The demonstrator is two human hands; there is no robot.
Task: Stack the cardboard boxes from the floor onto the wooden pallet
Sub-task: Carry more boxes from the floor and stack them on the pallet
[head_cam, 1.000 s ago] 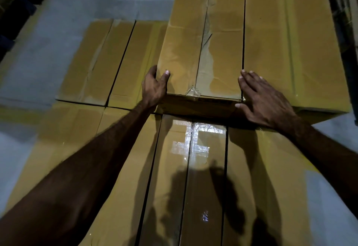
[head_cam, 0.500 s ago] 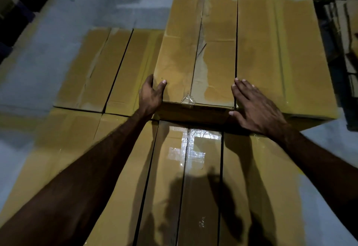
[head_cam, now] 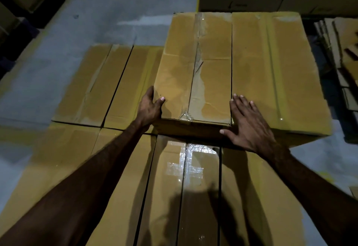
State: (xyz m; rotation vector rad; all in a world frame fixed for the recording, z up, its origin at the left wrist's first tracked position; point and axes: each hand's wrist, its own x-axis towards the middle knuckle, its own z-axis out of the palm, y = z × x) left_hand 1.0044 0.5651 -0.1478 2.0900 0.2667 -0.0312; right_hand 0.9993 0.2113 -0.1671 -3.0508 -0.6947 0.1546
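Seen from above, two hands steady a torn-taped cardboard box (head_cam: 195,69) on the second layer of the stack. The left hand (head_cam: 150,108) holds its near left corner, thumb on top; the right hand (head_cam: 249,127) lies flat and open at its right seam. The box has been nudged slightly forward against its neighbouring box (head_cam: 275,71), so it seems nearly seated. The pallet is hidden.

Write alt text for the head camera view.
Two hands adjust a taped cardboard box on the upper layer of a stack: the left hand grips its near left corner, the right hand lies flat at its right edge beside a neighbouring box. Lower boxes fill the foreground.
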